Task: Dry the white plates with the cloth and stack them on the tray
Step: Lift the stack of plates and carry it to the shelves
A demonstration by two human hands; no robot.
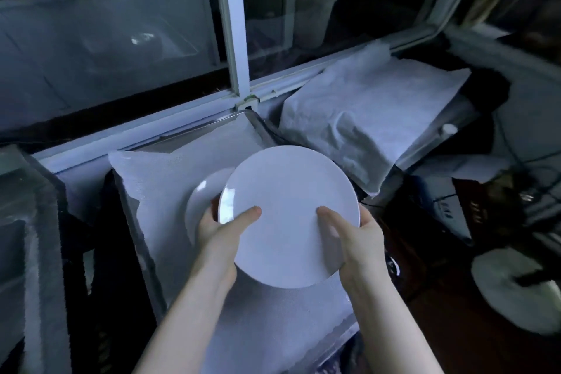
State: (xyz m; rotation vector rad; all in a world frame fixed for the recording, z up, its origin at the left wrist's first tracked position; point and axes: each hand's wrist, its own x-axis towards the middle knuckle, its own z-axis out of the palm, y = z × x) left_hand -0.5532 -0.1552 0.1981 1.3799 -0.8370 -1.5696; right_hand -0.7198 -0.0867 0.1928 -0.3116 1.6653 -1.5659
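Observation:
I hold a white plate (288, 212) with both hands above a cloth-lined metal tray (194, 133). My left hand (224, 228) grips its left rim with the thumb on top. On the right rim my right hand (355, 237) grips with the thumb on the plate's face. A second white plate (203, 191) lies on the tray's cloth (158, 179), partly hidden behind the held plate and my left hand. Another white cloth (364, 106) is spread to the right by the window.
A window frame (236, 39) runs along the back of the tray. A dark box edge (39, 222) stands at the left. At the right are dark clutter, cables and a white furry object (513, 291) on a brown floor.

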